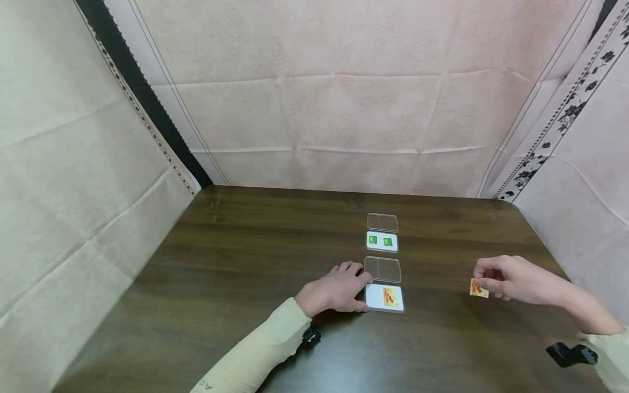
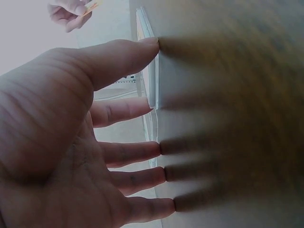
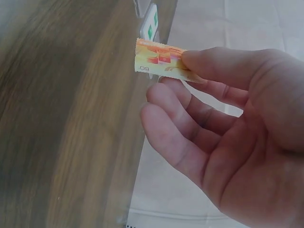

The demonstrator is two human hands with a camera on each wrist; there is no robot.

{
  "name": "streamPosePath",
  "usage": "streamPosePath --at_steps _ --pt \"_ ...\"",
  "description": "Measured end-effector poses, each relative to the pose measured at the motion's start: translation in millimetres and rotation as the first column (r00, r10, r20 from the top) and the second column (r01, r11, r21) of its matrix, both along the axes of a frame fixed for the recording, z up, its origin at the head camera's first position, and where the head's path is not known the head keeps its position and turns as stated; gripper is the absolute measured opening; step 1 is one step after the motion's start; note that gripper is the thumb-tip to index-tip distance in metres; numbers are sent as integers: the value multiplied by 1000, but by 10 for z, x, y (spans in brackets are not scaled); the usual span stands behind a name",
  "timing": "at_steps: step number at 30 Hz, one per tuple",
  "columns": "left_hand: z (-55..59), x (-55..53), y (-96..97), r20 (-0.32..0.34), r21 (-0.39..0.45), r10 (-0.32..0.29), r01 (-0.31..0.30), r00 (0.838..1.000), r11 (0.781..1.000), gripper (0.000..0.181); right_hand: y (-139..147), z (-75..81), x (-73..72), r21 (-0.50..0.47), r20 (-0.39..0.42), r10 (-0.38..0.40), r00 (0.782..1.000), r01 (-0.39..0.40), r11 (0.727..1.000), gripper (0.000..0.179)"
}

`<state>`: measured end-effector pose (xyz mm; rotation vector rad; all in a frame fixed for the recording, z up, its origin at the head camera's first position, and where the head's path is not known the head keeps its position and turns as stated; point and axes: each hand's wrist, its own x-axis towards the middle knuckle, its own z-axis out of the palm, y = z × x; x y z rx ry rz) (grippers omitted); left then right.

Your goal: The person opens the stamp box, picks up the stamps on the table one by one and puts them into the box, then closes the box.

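Observation:
An orange-yellow postage stamp (image 3: 159, 59) with toothed edges is pinched between the thumb and fingers of my right hand (image 1: 513, 279), above the table's right side. My left hand (image 1: 339, 289) stands with spread fingers on the table, its thumb and index fingertip right at the left edge of the nearer small case (image 1: 373, 297). That case lies opened flat, its clear lid (image 1: 382, 269) on the far side. On its white insert, right of the middle, sits a similar orange stamp (image 1: 390, 297). The left wrist view shows the case edge-on beside the fingertips.
Behind it lies a second opened case (image 1: 380, 248) with two green stamps (image 1: 380, 240) on white, its clear lid (image 1: 382, 222) farther back. The dark wooden table (image 1: 221, 262) is bounded by pale cloth curtains (image 1: 344, 120) at the back and both sides.

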<state>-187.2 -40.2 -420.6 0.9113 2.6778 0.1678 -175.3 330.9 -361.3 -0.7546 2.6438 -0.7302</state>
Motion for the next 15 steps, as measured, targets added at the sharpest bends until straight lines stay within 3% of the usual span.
streamPosePath --at_steps 15 --pt "9 9 1 2 -5 -3 3 1000 1000 60 -289 82 -64 8 -86 46 995 -45 999 13"
